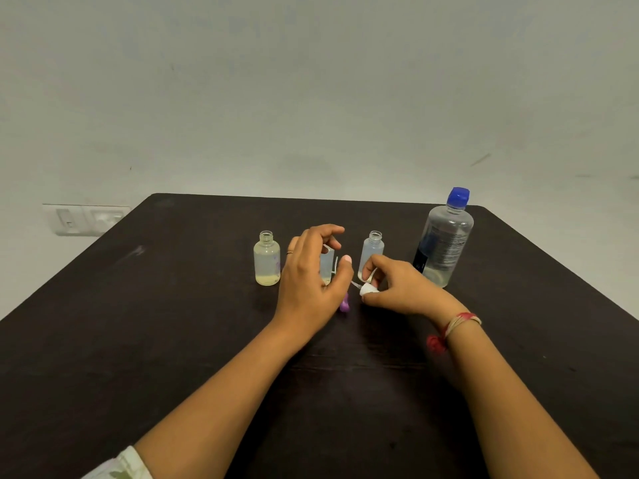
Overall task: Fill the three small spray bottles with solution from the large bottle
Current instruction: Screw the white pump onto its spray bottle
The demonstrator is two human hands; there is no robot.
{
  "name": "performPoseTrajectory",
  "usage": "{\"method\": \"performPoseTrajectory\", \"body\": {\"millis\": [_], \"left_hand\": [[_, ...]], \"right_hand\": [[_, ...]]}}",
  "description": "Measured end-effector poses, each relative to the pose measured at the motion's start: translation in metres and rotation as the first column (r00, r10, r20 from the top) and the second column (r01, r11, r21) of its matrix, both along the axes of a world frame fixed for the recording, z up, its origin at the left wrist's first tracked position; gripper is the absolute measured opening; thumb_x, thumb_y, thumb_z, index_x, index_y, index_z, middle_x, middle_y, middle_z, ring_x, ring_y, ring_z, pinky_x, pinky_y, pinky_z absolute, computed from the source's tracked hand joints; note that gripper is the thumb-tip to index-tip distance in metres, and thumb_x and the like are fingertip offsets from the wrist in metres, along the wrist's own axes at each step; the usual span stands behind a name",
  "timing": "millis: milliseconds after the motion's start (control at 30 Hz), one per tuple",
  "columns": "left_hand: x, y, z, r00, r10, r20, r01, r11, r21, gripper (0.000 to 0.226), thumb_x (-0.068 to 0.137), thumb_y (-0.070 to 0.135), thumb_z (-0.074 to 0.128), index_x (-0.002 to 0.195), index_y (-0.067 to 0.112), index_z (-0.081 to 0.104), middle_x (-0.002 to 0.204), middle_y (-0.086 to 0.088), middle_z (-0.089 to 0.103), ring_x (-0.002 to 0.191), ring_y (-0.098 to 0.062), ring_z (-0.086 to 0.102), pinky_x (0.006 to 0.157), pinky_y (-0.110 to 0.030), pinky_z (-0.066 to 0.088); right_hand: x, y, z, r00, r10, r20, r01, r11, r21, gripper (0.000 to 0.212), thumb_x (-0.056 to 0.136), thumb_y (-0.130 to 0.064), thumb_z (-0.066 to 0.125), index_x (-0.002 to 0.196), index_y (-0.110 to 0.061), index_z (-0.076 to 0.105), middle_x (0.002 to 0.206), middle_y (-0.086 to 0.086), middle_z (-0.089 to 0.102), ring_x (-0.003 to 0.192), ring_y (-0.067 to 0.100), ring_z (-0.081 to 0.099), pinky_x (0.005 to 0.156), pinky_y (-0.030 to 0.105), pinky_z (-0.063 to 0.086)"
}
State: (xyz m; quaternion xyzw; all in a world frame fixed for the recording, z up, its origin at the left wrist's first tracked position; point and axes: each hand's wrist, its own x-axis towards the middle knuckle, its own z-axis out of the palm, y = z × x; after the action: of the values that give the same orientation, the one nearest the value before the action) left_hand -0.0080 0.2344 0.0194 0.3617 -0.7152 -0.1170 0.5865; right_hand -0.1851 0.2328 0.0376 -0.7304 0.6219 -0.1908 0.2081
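Note:
Three small clear bottles stand uncapped in a row on the dark table (173, 323): the left bottle (266, 259), the middle bottle (327, 267) and the right bottle (372, 252). Each holds a little pale liquid at the bottom. My left hand (311, 274) hovers in front of the middle bottle with fingers spread, hiding most of it. My right hand (397, 288) pinches a white spray cap (367, 290) with its thin tube, low over the table. A purple spray cap (344, 303) lies under my left hand. The large clear bottle (446, 242) with a blue cap stands at the right.
A pale wall rises behind the table's far edge. A white switch plate (84, 218) is on the wall at the left. Red and cream threads (456, 326) circle my right wrist.

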Motion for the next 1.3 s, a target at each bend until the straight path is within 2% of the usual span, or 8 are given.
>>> {"method": "performPoseTrajectory", "body": {"millis": [167, 433, 533, 667, 833, 1000, 1167, 1300], "left_hand": [[-0.002, 0.005, 0.001, 1.000, 0.005, 0.005, -0.005, 1.000, 0.009, 0.037, 0.084, 0.035, 0.053, 0.118, 0.020, 0.053, 0.100, 0.011, 0.053, 0.096, -0.011, 0.053, 0.076, -0.027, 0.050], [-0.042, 0.006, 0.015, 0.994, 0.006, 0.112, -0.033, 0.970, 0.239, 0.067, 0.086, 0.021, 0.067, 0.143, 0.013, 0.033, 0.139, -0.004, 0.044, 0.130, -0.016, 0.040, 0.103, -0.022, 0.033], [-0.061, -0.001, 0.018, 0.986, -0.024, 0.166, -0.034, 0.942, 0.334, 0.079, 0.087, 0.024, 0.068, 0.149, 0.013, 0.020, 0.150, -0.008, 0.034, 0.138, -0.020, 0.034, 0.106, -0.020, 0.027], [-0.082, -0.011, 0.018, 0.979, -0.001, 0.204, -0.080, 0.916, 0.393, 0.083, 0.088, 0.027, 0.067, 0.150, 0.011, 0.013, 0.149, -0.017, 0.036, 0.137, -0.030, 0.037, 0.109, -0.038, 0.036], [-0.091, -0.027, 0.017, 0.967, 0.065, 0.247, -0.173, 0.878, 0.447, 0.082, 0.090, 0.022, 0.065, 0.150, 0.011, 0.010, 0.139, -0.019, 0.046, 0.128, -0.034, 0.046, 0.102, -0.041, 0.041], [-0.093, -0.034, 0.015, 0.936, 0.134, 0.325, -0.272, 0.863, 0.426, 0.072, 0.093, 0.022, 0.060, 0.148, 0.010, 0.013, 0.123, -0.019, 0.059, 0.114, -0.035, 0.057, 0.089, -0.039, 0.045], [-0.086, -0.024, 0.017, 0.960, 0.073, 0.270, -0.188, 0.883, 0.430, 0.066, 0.090, 0.020, 0.065, 0.141, 0.012, 0.024, 0.117, -0.018, 0.064, 0.106, -0.034, 0.062, 0.085, -0.039, 0.047], [-0.069, -0.007, 0.016, 0.982, -0.013, 0.188, -0.073, 0.891, 0.448, 0.067, 0.087, 0.024, 0.070, 0.138, 0.014, 0.027, 0.118, -0.015, 0.062, 0.109, -0.029, 0.059, 0.086, -0.031, 0.044]], "right_hand": [[-0.016, 0.005, 0.016, 0.960, -0.072, 0.269, 0.112, 0.984, -0.137, 0.022, 0.080, -0.012, 0.067, 0.088, -0.015, 0.047, 0.082, 0.003, 0.053, 0.070, 0.015, 0.049, 0.062, 0.022, 0.043], [-0.014, 0.007, 0.025, 0.647, -0.028, 0.762, 0.461, 0.810, -0.362, 0.020, 0.086, -0.007, 0.063, 0.084, -0.020, 0.047, 0.074, 0.008, 0.050, 0.066, 0.024, 0.050, 0.052, 0.021, 0.049], [-0.010, 0.008, 0.025, 0.617, -0.045, 0.786, 0.568, 0.717, -0.405, 0.015, 0.086, -0.010, 0.064, 0.091, -0.012, 0.049, 0.072, 0.000, 0.050, 0.063, 0.021, 0.054, 0.054, 0.019, 0.050], [-0.005, 0.007, 0.024, 0.647, -0.064, 0.760, 0.608, 0.645, -0.464, 0.018, 0.085, -0.014, 0.067, 0.087, -0.021, 0.051, 0.076, -0.009, 0.052, 0.065, 0.016, 0.055, 0.062, 0.038, 0.056], [0.003, 0.008, 0.024, 0.658, -0.043, 0.752, 0.623, 0.592, -0.511, 0.018, 0.084, -0.014, 0.068, 0.094, -0.013, 0.053, 0.080, -0.016, 0.052, 0.067, 0.010, 0.056, 0.067, 0.046, 0.056], [0.004, 0.010, 0.026, 0.634, -0.030, 0.773, 0.635, 0.590, -0.498, 0.018, 0.085, -0.015, 0.068, 0.092, -0.018, 0.052, 0.082, -0.011, 0.054, 0.072, 0.028, 0.061, 0.068, 0.048, 0.055], [0.001, 0.011, 0.027, 0.613, -0.039, 0.789, 0.640, 0.611, -0.466, 0.021, 0.084, -0.018, 0.068, 0.086, -0.032, 0.052, 0.084, -0.010, 0.057, 0.075, 0.023, 0.061, 0.071, 0.049, 0.056], [-0.001, 0.011, 0.029, 0.528, 0.056, 0.847, 0.605, 0.675, -0.422, 0.010, 0.087, -0.010, 0.066, 0.097, -0.010, 0.064, 0.082, -0.018, 0.063, 0.078, 0.008, 0.062, 0.071, 0.035, 0.058]]}}
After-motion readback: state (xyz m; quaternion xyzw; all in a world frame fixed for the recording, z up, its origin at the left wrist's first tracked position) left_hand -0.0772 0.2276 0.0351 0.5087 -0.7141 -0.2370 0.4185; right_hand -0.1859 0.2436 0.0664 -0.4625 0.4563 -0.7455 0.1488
